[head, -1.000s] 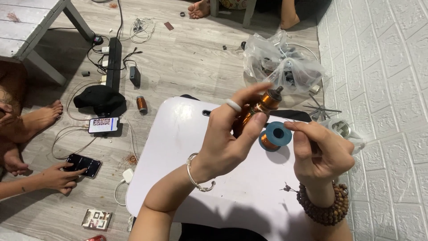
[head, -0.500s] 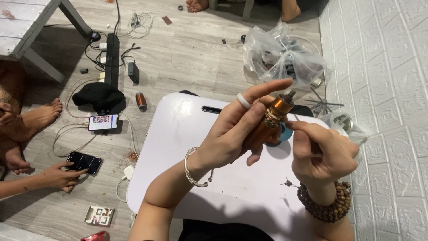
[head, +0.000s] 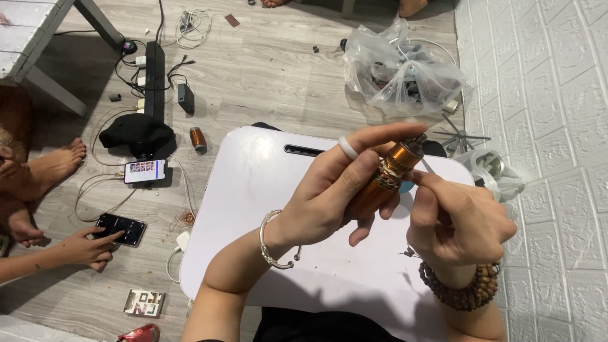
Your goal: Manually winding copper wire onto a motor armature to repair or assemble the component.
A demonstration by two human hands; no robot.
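Left hand (head: 335,196) wrapped around a copper-coloured motor (head: 386,177), fingers curled along its barrel, forefinger stretched out straight over the metal top end, white ring on that finger. Held up in the air above the white lap table (head: 253,209), tilted, top end pointing up and to the right. Right hand (head: 459,221) closing in from the right, fingertips (head: 423,180) pinched together right against the motor's ribbed collar; whether anything is caught between them, impossible to tell. A sliver of something blue (head: 406,187) peeking out behind the motor, mostly hidden by both hands. Silver bangle (head: 273,244) on the left wrist, wooden bead bracelet (head: 462,290) on the right.

Further out: clear plastic bag (head: 399,69) of parts on the floor beyond the table, a second small bag (head: 494,168) at the right against the white brick-pattern wall (head: 544,95). Left of the table, a small copper coil (head: 198,138) on the floorboards, next to a black cloth bundle (head: 136,134). Lit phone (head: 144,171) lying just below that bundle, power strip (head: 154,79) with chargers and cables above it. At far left, another person's hand (head: 85,247) touching a dark phone (head: 120,228), bare feet (head: 54,166) nearby. Small printed card (head: 144,303) on the floor near the table's lower-left corner.
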